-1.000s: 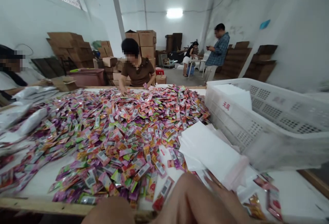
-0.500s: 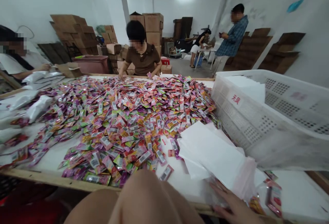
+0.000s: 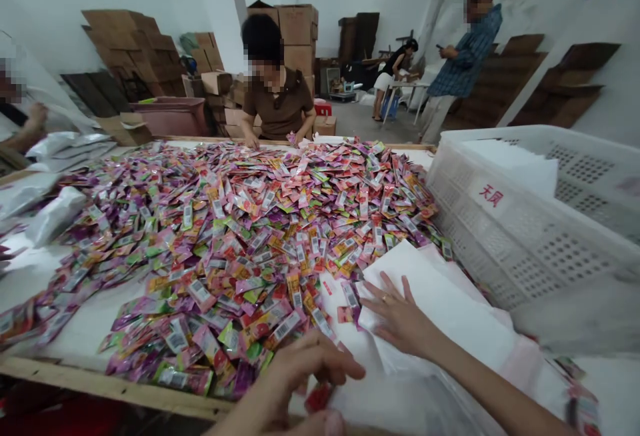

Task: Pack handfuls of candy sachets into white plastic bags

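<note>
My left hand [image 3: 305, 373] is low at the front of the table, fingers bent and thumb apart from them. A small red packet [image 3: 319, 397] shows in the gap below its fingers; I see no grip on it. My right hand [image 3: 400, 313] lies spread on a stack of white sheets [image 3: 450, 316], with a ring on one finger. Clear plastic film [image 3: 425, 393] lies under the right forearm, by the front edge. Left of my hands spreads a large heap of small colourful packets [image 3: 240, 236], pink, purple, orange and green, many with barcodes.
A white perforated plastic crate [image 3: 525, 243] holding white sheets stands on the right. Filled white bags [image 3: 57, 213] lie at the left. Across the table a person in brown [image 3: 280, 109] handles packets. Cardboard boxes [image 3: 297, 36] are stacked behind.
My right hand has moved forward and left from the front edge onto the white sheets. My left hand, a large shape close to the camera before, is now lower over the table.
</note>
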Tool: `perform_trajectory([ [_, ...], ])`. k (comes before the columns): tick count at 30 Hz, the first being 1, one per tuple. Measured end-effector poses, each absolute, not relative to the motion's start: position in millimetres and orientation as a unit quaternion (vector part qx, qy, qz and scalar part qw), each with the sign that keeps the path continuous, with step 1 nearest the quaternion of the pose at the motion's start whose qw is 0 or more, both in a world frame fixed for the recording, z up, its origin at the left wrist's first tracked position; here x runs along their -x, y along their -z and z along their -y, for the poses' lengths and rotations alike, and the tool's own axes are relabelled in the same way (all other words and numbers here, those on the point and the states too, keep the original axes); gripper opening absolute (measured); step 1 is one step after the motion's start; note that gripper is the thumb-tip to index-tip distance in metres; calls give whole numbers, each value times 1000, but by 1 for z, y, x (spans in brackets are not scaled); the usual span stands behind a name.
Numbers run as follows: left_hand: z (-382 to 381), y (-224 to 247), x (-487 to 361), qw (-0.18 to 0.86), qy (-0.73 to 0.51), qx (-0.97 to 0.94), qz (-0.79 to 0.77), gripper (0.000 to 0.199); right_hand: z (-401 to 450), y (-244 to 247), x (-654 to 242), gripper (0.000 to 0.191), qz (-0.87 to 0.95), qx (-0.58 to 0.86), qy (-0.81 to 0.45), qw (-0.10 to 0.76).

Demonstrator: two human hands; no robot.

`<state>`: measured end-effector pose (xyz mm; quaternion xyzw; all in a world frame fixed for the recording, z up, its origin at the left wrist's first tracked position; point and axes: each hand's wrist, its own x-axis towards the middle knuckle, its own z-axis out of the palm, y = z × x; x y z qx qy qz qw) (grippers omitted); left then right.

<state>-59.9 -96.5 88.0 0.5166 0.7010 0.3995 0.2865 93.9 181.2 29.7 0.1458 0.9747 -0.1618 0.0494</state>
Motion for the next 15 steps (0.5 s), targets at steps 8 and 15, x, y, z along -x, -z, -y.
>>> perform_trajectory([
  [8, 87, -31, 67, -12, -173, -396, -902, 52, -231, -18, -126, 46, -950, -274, 119, 86],
  [15, 45, 13, 54, 73, -77, -320, -942, 83, -249, -39, -16, 57, -964, -233, 127, 32],
])
